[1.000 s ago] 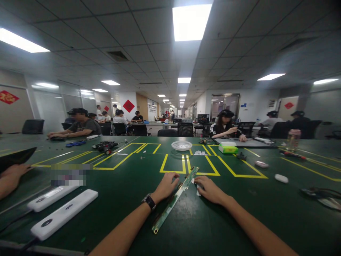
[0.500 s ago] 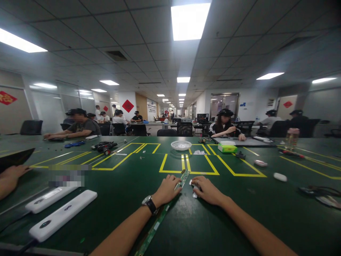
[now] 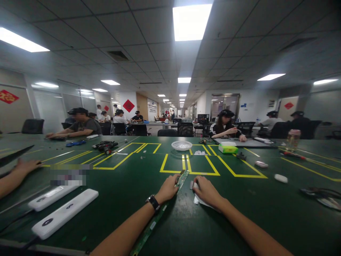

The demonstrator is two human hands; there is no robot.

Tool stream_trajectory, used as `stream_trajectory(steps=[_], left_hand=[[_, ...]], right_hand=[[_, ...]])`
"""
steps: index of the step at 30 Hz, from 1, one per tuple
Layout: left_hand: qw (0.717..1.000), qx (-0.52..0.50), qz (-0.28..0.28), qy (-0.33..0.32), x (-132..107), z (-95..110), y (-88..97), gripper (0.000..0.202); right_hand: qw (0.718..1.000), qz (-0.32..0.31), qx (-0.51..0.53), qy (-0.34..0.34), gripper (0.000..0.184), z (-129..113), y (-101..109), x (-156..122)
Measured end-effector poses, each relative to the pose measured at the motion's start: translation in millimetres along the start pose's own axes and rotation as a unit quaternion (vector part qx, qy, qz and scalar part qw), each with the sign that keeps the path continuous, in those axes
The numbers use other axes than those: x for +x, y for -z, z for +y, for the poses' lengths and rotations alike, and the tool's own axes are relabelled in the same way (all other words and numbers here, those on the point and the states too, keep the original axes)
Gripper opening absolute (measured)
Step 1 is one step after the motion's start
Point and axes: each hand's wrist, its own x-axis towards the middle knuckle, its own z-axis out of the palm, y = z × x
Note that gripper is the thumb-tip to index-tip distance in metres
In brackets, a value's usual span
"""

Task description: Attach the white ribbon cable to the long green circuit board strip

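Compared with a second ago, the long green circuit strip [image 3: 160, 218] is lying much steeper toward the viewer, its near end now running off toward the bottom edge of the view and its far end reaching the yellow tape lines [image 3: 186, 167]. The left hand [image 3: 168, 189] is curling loosely over the strip's far part, fingers resting on it, having slid nearer along the table. The right hand [image 3: 206, 192] is lying palm-down with fingers bent over a white scrap of paper [image 3: 200, 201], which is showing more than before; whether it is pinching anything I cannot tell. The two hands are sitting just beside each other with a narrow gap between. At the far left a co-worker's hand [image 3: 25, 166] is now spread flat on the green table [image 3: 119, 192]. Two white remotes [image 3: 62, 213] are lying well to the left, a clear dish [image 3: 181, 145] beyond the tape, leaving open mat to the right of the right forearm.
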Motion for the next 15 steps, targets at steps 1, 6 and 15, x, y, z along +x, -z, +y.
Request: stream_trajectory(steps=[1, 6, 15], left_hand=[[1.0, -0.027, -0.003, 0.002, 1, -2, 0.7, 0.053], [0.997, -0.067, -0.005, 0.03, 3, -3, 2.9, 0.057], [0.996, 0.076, 0.035, -0.016, -7, 11, -7.3, 0.04]], right_hand=[[1.0, -0.004, 0.019, -0.009, 0.018, -3, 1, -1], [0.994, -0.041, 0.098, -0.02, 0.017, -16, 5, -4], [0.996, 0.006, 0.09, 0.019, 0.013, -23, 0, -5]])
